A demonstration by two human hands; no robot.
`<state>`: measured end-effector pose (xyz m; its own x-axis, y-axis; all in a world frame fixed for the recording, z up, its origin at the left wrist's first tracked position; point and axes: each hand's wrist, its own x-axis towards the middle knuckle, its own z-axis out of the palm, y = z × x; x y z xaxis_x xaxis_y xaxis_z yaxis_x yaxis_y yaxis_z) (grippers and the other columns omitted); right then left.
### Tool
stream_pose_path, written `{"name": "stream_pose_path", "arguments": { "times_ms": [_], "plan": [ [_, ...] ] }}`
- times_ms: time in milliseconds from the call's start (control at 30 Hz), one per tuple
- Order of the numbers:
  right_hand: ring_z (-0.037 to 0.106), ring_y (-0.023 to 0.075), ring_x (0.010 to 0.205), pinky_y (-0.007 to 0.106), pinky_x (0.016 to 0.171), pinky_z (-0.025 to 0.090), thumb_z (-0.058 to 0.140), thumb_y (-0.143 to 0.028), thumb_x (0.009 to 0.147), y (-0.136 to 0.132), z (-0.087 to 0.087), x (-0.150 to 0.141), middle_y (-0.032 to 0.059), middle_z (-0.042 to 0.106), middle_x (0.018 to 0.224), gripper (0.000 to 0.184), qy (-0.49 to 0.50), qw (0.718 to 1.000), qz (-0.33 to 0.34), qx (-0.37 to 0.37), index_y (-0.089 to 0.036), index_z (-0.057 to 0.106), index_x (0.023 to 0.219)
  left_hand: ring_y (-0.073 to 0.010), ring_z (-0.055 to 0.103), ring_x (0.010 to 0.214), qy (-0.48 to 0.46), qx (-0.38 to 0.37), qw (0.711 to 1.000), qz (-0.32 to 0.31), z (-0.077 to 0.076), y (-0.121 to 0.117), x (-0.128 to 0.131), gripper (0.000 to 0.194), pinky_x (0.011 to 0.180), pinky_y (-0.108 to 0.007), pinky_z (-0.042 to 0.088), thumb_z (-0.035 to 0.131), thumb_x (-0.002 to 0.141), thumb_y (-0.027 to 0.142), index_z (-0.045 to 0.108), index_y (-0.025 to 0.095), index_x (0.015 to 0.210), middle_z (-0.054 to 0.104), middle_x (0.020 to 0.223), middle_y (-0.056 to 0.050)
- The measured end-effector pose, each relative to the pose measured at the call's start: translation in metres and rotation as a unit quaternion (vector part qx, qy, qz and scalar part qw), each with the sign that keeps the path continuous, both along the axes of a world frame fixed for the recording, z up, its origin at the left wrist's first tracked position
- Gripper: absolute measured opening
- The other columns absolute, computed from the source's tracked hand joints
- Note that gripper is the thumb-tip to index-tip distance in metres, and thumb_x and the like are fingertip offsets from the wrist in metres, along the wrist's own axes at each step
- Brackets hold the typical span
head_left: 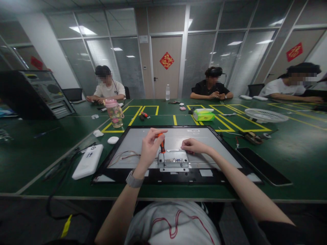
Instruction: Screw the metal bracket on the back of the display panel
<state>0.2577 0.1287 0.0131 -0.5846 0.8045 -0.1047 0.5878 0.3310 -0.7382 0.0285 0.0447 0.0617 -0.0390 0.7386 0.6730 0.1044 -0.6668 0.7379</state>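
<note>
A monitor [143,136] lies face down on the green table, its black frame around a bare grey metal back. My left hand [149,147] is closed round a small screwdriver [161,145] with an orange and black handle. The screwdriver stands upright, its tip on the metal connector bracket [174,160] at the panel's near edge. My right hand [193,145] rests on the far edge of that bracket, fingers curled and pressing down on it. Thin wires [125,155] run across the panel to the left of my left hand.
A white power bank [88,161] lies left of the monitor, a black phone [263,165] to the right. A pink-lidded bottle [114,113], a green tissue pack [203,115], a white fan [265,115] and a computer case [38,93] stand farther back. Three people sit at the far side.
</note>
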Motion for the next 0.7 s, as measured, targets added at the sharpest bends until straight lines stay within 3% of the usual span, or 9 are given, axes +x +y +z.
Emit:
{"name": "stream_pose_path", "arguments": {
  "times_ms": [167, 333, 533, 700],
  "plan": [
    [0.043, 0.0074, 0.043, 0.021, 0.041, 0.037, 0.055, -0.052, 0.077, -0.0002, 0.0006, 0.0002, -0.0045, 0.048, 0.053, 0.037, -0.001, 1.0, 0.001, -0.001, -0.016, 0.051, 0.072, -0.0145, 0.058, 0.078, -0.017, -0.043, 0.998, -0.037, -0.0029, 0.0011, -0.0013, 0.031, 0.072, -0.025, 0.044, 0.044, 0.091, 0.033, 0.066, 0.016, 0.105, 0.063, 0.081, -0.005],
    [0.043, 0.0074, 0.043, 0.021, 0.041, 0.037, 0.054, -0.053, 0.077, 0.0009, -0.0007, 0.0004, -0.0045, 0.048, 0.054, 0.037, -0.001, 1.0, 0.001, -0.002, -0.016, 0.05, 0.073, -0.0117, 0.055, 0.072, -0.001, -0.015, 1.0, -0.016, -0.0005, -0.0007, -0.0002, 0.019, 0.069, -0.023, 0.044, 0.059, 0.082, 0.031, 0.07, 0.018, 0.091, 0.057, 0.083, -0.003],
    [0.043, 0.0073, 0.043, 0.02, 0.04, 0.036, 0.054, -0.053, 0.077, 0.0017, -0.002, 0.0007, -0.0047, 0.048, 0.053, 0.037, -0.004, 1.0, 0.002, 0.0, -0.016, 0.051, 0.073, -0.0159, 0.057, 0.08, -0.037, -0.067, 0.995, -0.065, -0.0046, 0.0029, -0.0002, 0.032, 0.075, -0.026, 0.043, 0.04, 0.091, 0.034, 0.064, 0.017, 0.102, 0.061, 0.082, -0.005],
    [0.043, 0.0073, 0.043, 0.02, 0.041, 0.037, 0.055, -0.051, 0.077, 0.0008, -0.0006, 0.0003, -0.0045, 0.048, 0.054, 0.036, -0.007, 1.0, 0.001, 0.001, -0.015, 0.052, 0.074, -0.0142, 0.053, 0.076, -0.001, -0.016, 1.0, -0.022, -0.0034, 0.0025, -0.0008, 0.025, 0.071, -0.024, 0.042, 0.052, 0.086, 0.036, 0.068, 0.017, 0.086, 0.057, 0.082, -0.004]
  ]
}}
